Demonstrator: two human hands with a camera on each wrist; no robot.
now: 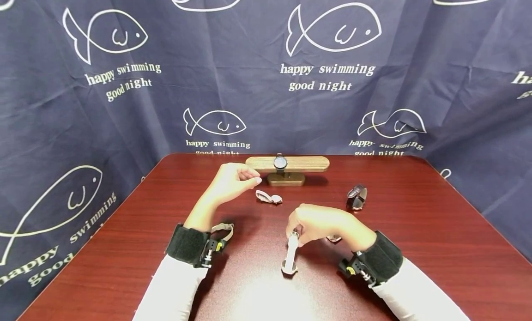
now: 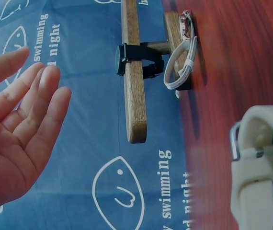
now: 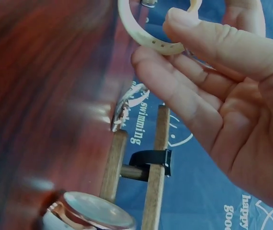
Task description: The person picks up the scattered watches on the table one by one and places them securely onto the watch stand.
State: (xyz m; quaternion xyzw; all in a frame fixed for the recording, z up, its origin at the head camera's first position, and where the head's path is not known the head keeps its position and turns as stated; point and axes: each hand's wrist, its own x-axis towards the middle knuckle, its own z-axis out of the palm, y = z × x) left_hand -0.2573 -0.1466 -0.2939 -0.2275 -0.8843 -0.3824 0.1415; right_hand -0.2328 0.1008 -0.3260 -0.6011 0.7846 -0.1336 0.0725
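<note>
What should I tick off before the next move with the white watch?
1. Right hand pinches white watch: ok.
2. Left hand free, fingers relaxed: ok.
3. Wooden stand upright, black watch on its bar: ok.
4. Bar has bare space beside it: ok.
5. White watch's buckle fastened: cannot tell.
6. Pale watch and dark watch lie apart from the hands: ok.

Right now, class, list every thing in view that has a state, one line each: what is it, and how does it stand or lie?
Left hand: raised, holds nothing.
Right hand: pinches white watch strap.
Black watch: mounted on wooden stand.
Pale watch: lying flat on table.
Dark watch: strap looped, on table.
</note>
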